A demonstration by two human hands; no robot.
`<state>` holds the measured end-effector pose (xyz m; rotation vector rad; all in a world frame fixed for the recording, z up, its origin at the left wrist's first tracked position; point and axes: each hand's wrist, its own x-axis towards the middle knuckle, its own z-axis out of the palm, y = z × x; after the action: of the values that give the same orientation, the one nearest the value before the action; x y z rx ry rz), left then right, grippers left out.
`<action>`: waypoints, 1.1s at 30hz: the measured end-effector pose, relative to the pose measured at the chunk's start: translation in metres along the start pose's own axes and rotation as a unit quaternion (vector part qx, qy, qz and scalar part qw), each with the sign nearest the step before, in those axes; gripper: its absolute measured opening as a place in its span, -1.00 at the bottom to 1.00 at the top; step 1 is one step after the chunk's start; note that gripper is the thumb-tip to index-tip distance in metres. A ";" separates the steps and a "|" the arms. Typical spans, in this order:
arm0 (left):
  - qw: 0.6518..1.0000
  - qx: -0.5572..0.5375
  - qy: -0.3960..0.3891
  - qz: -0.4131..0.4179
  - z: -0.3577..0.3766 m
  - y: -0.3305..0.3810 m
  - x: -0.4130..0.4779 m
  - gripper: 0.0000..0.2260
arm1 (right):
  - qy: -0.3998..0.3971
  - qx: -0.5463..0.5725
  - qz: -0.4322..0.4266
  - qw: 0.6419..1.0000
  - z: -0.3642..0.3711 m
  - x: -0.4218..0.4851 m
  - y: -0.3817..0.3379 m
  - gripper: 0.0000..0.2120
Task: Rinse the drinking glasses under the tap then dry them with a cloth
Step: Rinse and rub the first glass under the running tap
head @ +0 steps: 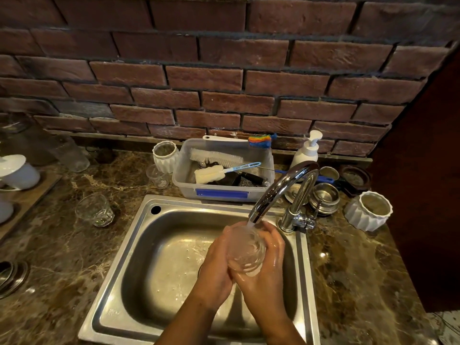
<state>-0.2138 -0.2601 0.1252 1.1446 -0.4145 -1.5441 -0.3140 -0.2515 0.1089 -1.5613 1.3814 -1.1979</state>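
Nearest, both forearms reach over the front rim of the steel sink (139, 247). The left hand (215, 267) wraps its fingers round the left side of a clear drinking glass (245, 250). The wet right hand (267, 275) grips it from the right and beneath. The glass is held over the right half of the basin, directly under the spout, and a thin stream of water (249, 222) runs onto its upper end. The hands cover much of the glass and the basin floor behind them.

A small stamped mark (114, 313) at the sink's near left corner is too blurred to read. A metal ring (11, 277) lies on the brown marble counter (62, 257) at the near left edge.

Further back on the left stands a second faceted glass (94, 209), apart from the sink. The chrome tap (281, 188) arches from the right, crossing in front of stacked metal lids (324, 196). A white fluted pot (368, 211) sits right of them.

Beyond the sink is a clear plastic tub (184, 185) with a blue label (221, 193) showing no legible writing. It holds a white bristle brush (216, 157) and a sponge brush (207, 174), with a rainbow brush (261, 141) along its far rim. Just left of the tub are a small clear cup (157, 176) and another white pot (165, 155). A white pump bottle (306, 150) stands to the right. A tall glass (69, 153) and white cups (17, 170) stand far left, before the brick wall (224, 78).
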 end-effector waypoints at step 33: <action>0.977 0.042 0.064 -0.198 -0.023 -0.027 0.014 -0.66 | -0.412 -0.162 0.346 0.827 -0.064 0.074 0.020 -0.38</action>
<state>-0.2082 -0.2568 0.0875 1.4486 -0.1711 -1.7935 -0.3816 -0.3237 0.1226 -1.3215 1.3534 0.1785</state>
